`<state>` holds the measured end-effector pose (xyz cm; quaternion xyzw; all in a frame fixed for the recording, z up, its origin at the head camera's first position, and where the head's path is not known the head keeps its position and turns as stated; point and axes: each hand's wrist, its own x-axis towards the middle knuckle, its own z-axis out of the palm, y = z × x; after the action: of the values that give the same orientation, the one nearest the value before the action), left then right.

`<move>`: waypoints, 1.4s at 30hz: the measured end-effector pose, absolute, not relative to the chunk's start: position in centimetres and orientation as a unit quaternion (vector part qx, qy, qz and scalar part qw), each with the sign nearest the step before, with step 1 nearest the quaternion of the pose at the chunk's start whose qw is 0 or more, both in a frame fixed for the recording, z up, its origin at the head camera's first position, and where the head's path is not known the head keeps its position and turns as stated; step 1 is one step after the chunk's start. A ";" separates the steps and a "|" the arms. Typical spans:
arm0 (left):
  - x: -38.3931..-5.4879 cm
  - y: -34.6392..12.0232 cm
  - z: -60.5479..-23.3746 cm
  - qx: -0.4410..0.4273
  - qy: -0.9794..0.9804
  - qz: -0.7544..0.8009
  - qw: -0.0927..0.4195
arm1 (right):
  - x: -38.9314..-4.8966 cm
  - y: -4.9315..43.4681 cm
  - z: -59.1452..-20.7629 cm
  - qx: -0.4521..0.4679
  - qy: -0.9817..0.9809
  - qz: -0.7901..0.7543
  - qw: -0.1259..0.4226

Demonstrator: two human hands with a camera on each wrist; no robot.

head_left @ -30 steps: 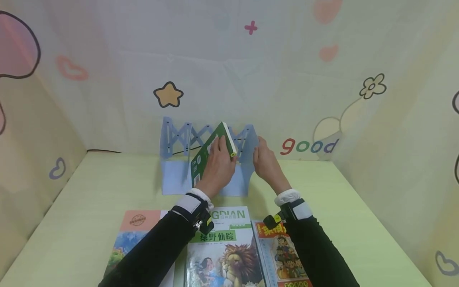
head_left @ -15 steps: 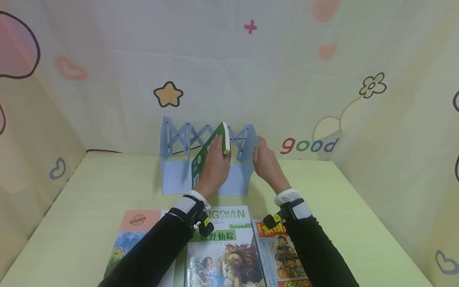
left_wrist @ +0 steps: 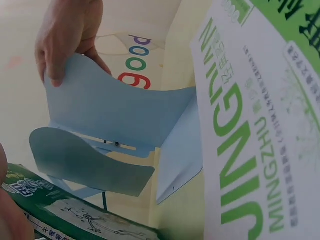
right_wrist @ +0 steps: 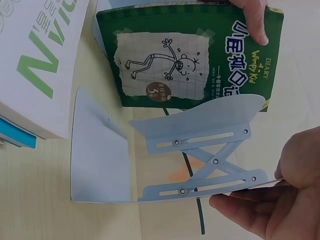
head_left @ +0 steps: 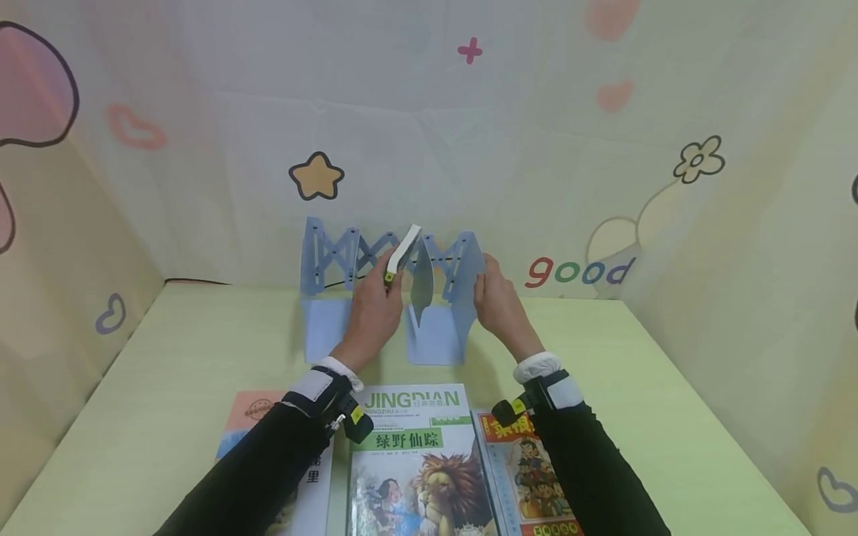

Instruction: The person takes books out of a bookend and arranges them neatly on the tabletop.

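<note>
My left hand (head_left: pixel 375 309) grips a thin green book (right_wrist: pixel 165 65) by its edge, thumb on the cover that has a stick-figure drawing. The book stands tilted in the middle of a light blue expandable bookstand (head_left: pixel 436 339). Just right of it rises a curved divider plate (head_left: pixel 422 279), apart from my fingers. At the stand's right end, my right hand (head_left: pixel 499 301) pinches the upright end plate (left_wrist: pixel 115 105) between thumb and fingers. Crossed metal struts (right_wrist: pixel 215 161) link the plates at the back. The book's lower edge is hidden by my left hand in the head view.
In front of the stand lie a white book with a lion (head_left: pixel 422 461), a red and blue comic-style book (head_left: pixel 529 476) to its right, and a pink-topped book (head_left: pixel 251 409) partly under my left sleeve. A patterned curtain (head_left: pixel 429 149) hangs behind the table.
My left hand has shifted left with the green book and turned it, so its back cover no longer faces the head camera. The curved divider now shows beside it. My right hand stays put.
</note>
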<state>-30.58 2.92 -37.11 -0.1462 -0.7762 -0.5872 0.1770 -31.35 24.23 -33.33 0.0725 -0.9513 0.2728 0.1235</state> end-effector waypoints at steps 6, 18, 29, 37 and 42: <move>-29.9 1.4 -36.3 -0.142 -0.782 -0.577 0.189 | -31.6 24.1 -33.5 0.074 -0.951 0.273 0.126; -27.9 -1.8 -33.8 -0.163 -0.754 -0.604 0.201 | -31.7 24.3 -33.3 0.077 -0.951 0.271 0.127; -25.8 -4.3 -32.5 -0.159 -0.736 -0.629 0.193 | -32.1 24.7 -33.6 0.079 -0.950 0.276 0.125; -23.5 -6.4 -32.0 -0.144 -0.731 -0.647 0.164 | -31.9 24.6 -33.4 0.082 -0.951 0.270 0.127; -22.3 -8.0 -31.5 -0.125 -0.720 -0.666 0.146 | -31.8 24.7 -33.3 0.085 -0.951 0.267 0.131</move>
<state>-22.28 -8.02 -31.47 -0.1248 -0.7205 -0.6663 0.1462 -31.80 24.66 -33.29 0.0854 -0.9508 0.2673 0.1313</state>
